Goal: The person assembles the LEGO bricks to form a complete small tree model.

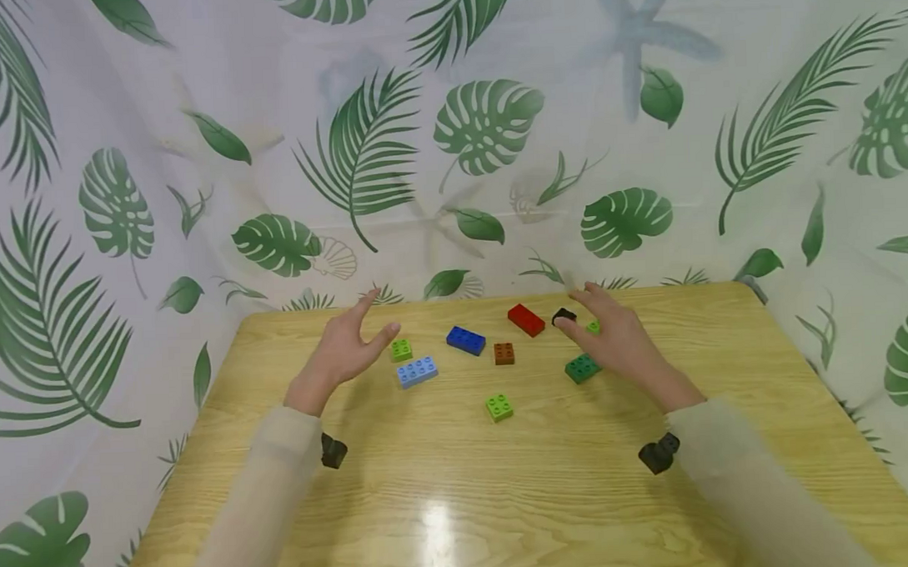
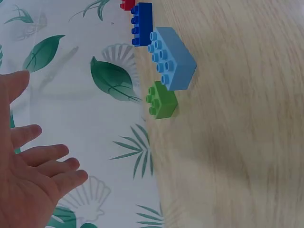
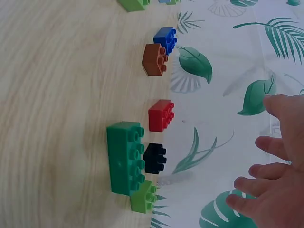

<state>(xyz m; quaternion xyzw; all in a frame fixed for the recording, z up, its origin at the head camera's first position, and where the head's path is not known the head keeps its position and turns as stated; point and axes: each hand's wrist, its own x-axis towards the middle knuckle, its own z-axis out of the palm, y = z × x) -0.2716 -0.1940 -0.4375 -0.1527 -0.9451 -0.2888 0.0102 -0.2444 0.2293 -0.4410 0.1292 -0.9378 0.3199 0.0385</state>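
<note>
My left hand (image 1: 347, 346) hovers over the table, fingers spread and holding nothing, just left of a lime green brick (image 1: 400, 350) and a light blue brick (image 1: 417, 371). On the other side, my right hand (image 1: 613, 332) is held above the table with its fingers extended. It partly covers a dark green brick (image 1: 581, 368), a black brick (image 1: 564, 315) and another lime brick (image 3: 144, 197). Between the hands lie a blue brick (image 1: 466, 341), a red brick (image 1: 526, 320), a brown brick (image 1: 504, 353) and, nearer me, a third lime brick (image 1: 499, 408).
The wooden table (image 1: 461, 483) ends at the back against a white leaf-patterned curtain (image 1: 390, 185), which also hangs along both sides. Small black devices (image 1: 659, 453) sit at both wrists.
</note>
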